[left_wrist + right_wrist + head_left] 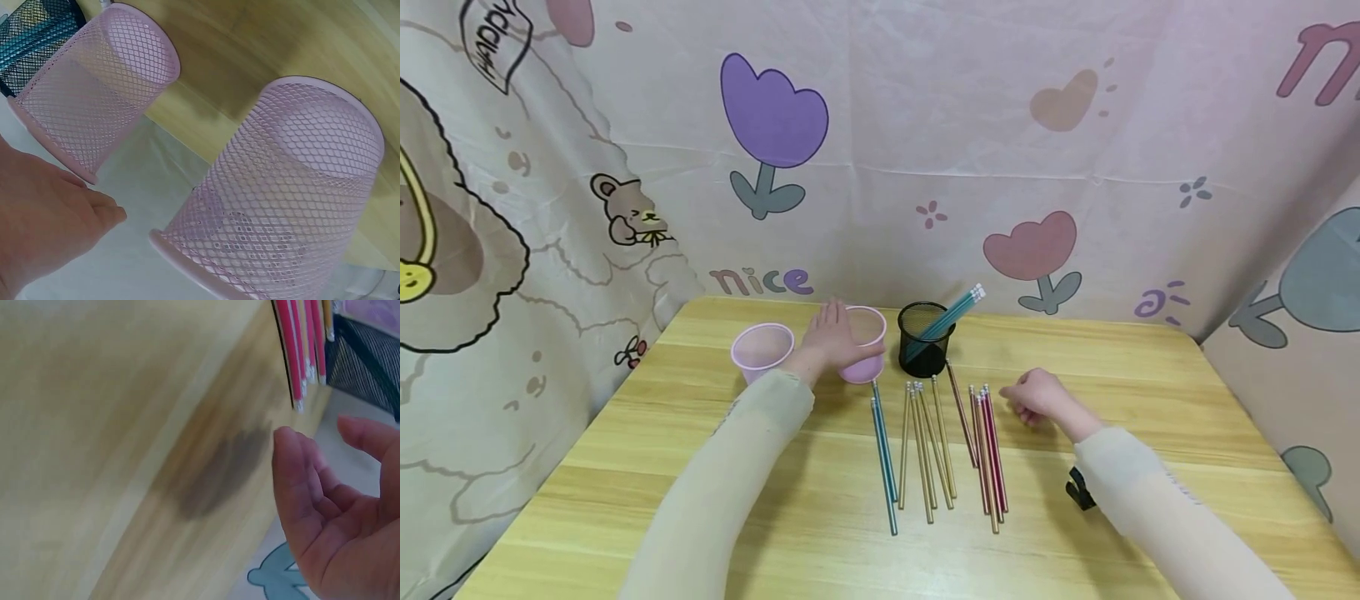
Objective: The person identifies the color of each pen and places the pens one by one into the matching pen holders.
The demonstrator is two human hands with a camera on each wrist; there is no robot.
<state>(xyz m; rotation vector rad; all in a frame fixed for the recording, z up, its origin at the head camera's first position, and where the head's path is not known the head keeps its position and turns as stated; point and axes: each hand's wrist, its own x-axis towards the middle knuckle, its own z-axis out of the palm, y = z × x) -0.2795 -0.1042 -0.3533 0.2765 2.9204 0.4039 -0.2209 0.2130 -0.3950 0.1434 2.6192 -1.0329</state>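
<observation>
My left hand [831, 340] is at the rim of the right-hand pink mesh pencil holder [867, 333], fingers extended; whether it presses on the rim I cannot tell. In the left wrist view the second pink holder [275, 187] stands apart from that hand [56, 212]. My right hand [1036, 396] hovers by the red pencils [995, 458], its fingers loosely bent and holding nothing, as the right wrist view confirms. Gold pencils [925, 458] and two blue pencils [883, 458] lie on the table. A black mesh holder [923, 354] contains several teal pencils [953, 315].
A single dark reddish pencil [962, 415] lies between the gold and red groups. Behind the wooden table [1112, 358] hangs a printed cloth [895, 125], close to the holders. A black strap piece [1079, 490] shows under the right sleeve.
</observation>
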